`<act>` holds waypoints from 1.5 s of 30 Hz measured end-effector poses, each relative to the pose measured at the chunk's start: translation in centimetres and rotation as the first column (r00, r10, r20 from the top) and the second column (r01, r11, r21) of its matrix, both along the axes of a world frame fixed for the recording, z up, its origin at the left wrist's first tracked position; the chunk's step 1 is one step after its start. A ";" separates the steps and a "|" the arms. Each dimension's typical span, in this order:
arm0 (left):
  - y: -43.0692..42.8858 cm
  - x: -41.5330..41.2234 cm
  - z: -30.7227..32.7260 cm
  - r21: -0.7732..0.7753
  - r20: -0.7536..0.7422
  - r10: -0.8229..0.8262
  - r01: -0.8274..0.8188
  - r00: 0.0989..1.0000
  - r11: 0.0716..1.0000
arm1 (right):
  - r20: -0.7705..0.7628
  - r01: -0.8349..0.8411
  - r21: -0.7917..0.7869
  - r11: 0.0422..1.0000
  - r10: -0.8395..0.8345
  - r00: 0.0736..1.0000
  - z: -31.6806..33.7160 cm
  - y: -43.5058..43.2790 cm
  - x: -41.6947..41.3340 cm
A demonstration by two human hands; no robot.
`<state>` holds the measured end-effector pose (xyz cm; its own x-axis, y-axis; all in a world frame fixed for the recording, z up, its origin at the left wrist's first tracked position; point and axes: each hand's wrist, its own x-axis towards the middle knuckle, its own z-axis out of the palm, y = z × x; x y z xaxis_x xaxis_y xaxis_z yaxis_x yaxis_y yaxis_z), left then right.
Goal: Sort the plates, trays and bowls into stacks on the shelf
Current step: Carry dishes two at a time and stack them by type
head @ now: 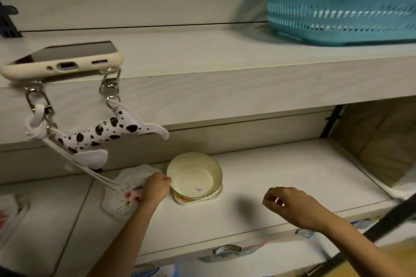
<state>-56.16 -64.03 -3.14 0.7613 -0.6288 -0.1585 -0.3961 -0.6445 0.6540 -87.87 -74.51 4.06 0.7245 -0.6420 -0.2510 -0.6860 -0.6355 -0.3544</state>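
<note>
Phone (pixel 67 58) in cream case on upper shelf edge, spotted strap (pixel 101 130) dangling, teal basket (pixel 344 4) at right

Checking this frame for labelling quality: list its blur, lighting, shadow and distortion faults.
Head view: dim, yellowish light overall; the blue basket and the black bar at lower right are smeared by motion blur; the cream bowl and phone are fairly sharp; a soft shadow lies on the shelf between the bowl and the right hand; wide-angle bending curves the shelf edges.
</note>
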 end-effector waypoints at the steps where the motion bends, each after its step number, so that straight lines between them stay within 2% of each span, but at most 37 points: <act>1: -0.1 0.0 0.1 -0.002 -0.001 0.003 -0.003 1.000 1.000 | 0.002 -0.002 0.002 1.000 0.002 1.000 0.0 0.0 0.0; 5: -0.3 -0.3 0.3 -0.012 -0.037 0.006 -0.007 0.999 1.000 | 0.014 -0.003 0.016 1.000 0.003 1.000 0.1 -0.2 0.0; 12: -3.0 -3.7 2.8 -0.176 -0.172 -0.028 -0.002 0.985 0.984 | 0.023 0.035 0.019 0.999 -0.035 0.999 0.2 -0.8 -2.0; 16: -5.7 -7.4 2.8 -0.203 -0.226 -0.056 0.009 0.972 0.979 | 0.018 0.077 0.025 0.997 -0.078 0.997 0.4 -1.5 -4.3; 22: -8.7 -11.5 0.8 -0.090 -0.196 -0.076 0.060 0.978 0.994 | 0.031 0.112 0.004 0.994 -0.112 0.993 0.5 -2.5 -7.5; 30: -9.7 -14.0 0.4 0.035 -0.219 -0.158 0.169 0.963 0.985 | -0.032 0.101 0.041 0.994 -0.099 0.995 0.4 -3.0 -8.8; 32: -8.7 -14.1 1.4 0.055 -0.173 -0.181 0.193 0.968 0.980 | -0.036 0.086 0.054 0.995 -0.085 0.996 0.3 -3.0 -8.2; 35: -5.8 -13.4 2.6 0.086 -0.014 -0.242 0.242 0.970 0.966 | -0.008 0.028 0.039 0.999 -0.028 1.000 -0.3 -2.8 -6.1; 40: 3.0 -11.7 4.3 0.161 0.162 -0.240 0.214 0.957 0.963 | 0.005 -0.181 0.031 0.983 0.181 0.984 -0.7 -0.3 0.2; 45: 13.1 -9.8 5.7 0.192 0.244 -0.102 0.055 0.964 0.980 | 0.028 -0.428 -0.010 0.904 0.428 0.903 -0.3 5.2 8.1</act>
